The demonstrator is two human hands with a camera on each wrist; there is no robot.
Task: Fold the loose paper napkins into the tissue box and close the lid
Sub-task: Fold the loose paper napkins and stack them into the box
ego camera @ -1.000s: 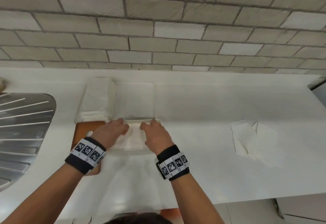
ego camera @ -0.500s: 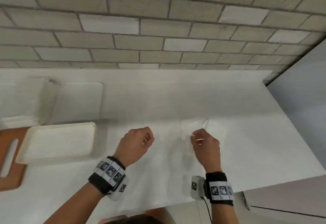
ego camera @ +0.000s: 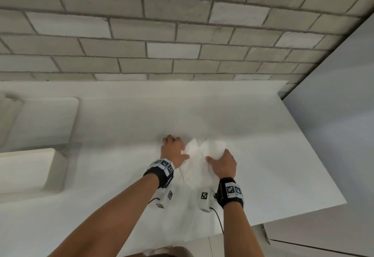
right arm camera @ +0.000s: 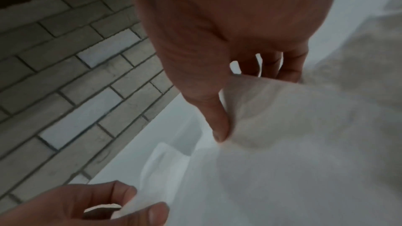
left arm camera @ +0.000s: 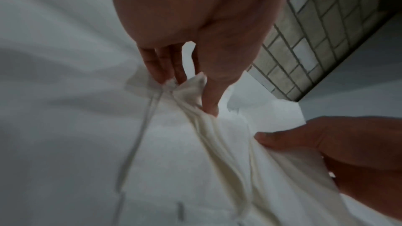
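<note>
Napkins (ego camera: pixel 199 151), thin, crumpled, white

Both hands left tissue box (ego camera: pixel 28 171) at left; left hand (ego camera: pixel 173 149), right hand (ego camera: pixel 222 164) now pinch loose napkins (ego camera: pixel 204 151) rightward.

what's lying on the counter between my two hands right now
Between the left hand and right hand lie the crumpled white paper napkins, gripped by both. The head view shows this.

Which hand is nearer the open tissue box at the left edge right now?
Left. The left hand grips the napkins' left edge, on the side facing the tissue box but well clear of it. The right hand grips the right edge, farther away.
</note>
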